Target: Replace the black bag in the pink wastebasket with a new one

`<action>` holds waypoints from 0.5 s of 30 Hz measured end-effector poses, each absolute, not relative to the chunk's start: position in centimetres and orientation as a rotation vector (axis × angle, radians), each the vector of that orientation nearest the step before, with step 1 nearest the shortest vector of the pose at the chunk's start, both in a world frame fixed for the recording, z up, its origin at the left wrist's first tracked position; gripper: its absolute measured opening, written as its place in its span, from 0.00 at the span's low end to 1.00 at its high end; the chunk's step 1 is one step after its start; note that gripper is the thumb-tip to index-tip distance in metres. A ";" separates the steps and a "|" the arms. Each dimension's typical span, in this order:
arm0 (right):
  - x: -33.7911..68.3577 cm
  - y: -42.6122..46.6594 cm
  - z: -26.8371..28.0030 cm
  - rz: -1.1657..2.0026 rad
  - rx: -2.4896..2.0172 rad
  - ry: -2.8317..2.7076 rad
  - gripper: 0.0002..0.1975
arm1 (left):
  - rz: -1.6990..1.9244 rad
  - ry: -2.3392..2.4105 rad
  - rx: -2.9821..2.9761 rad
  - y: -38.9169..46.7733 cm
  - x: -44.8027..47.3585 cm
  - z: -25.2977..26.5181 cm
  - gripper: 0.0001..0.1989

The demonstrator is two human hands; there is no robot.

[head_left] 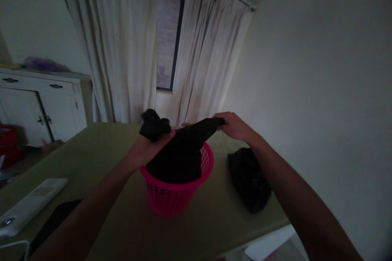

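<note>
Head view: black garment [183,151] spans both grips above the pink basket [177,197], its long axis running left to right; left hand [147,149] clutches a bunched end, right hand [234,125] pinches the other

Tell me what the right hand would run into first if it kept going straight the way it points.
The right hand points left, pinching one end of the black garment above the pink basket. Straight on, it would probably meet the left hand gripping the bunched other end, though depth is unclear.
</note>
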State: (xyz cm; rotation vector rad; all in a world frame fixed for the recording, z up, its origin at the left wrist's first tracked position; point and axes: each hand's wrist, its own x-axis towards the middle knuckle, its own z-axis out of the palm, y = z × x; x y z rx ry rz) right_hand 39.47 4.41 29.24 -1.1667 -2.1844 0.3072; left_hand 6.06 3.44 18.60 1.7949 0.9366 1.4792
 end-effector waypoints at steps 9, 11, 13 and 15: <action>39.4 4.3 25.6 0.968 -0.849 -1.962 0.53 | 1.560 1.007 1.823 5.3 6.1 18.0 0.16; 37.5 5.3 23.5 1.035 -0.881 -1.972 0.49 | 1.590 0.924 1.802 5.4 6.2 17.7 0.20; 34.3 5.8 22.2 1.157 -0.806 -1.878 0.39 | 1.469 0.847 1.869 5.2 6.5 17.7 0.20; 30.8 5.9 21.8 1.259 -0.720 -1.634 0.30 | 1.387 0.851 1.869 4.9 6.8 17.9 0.16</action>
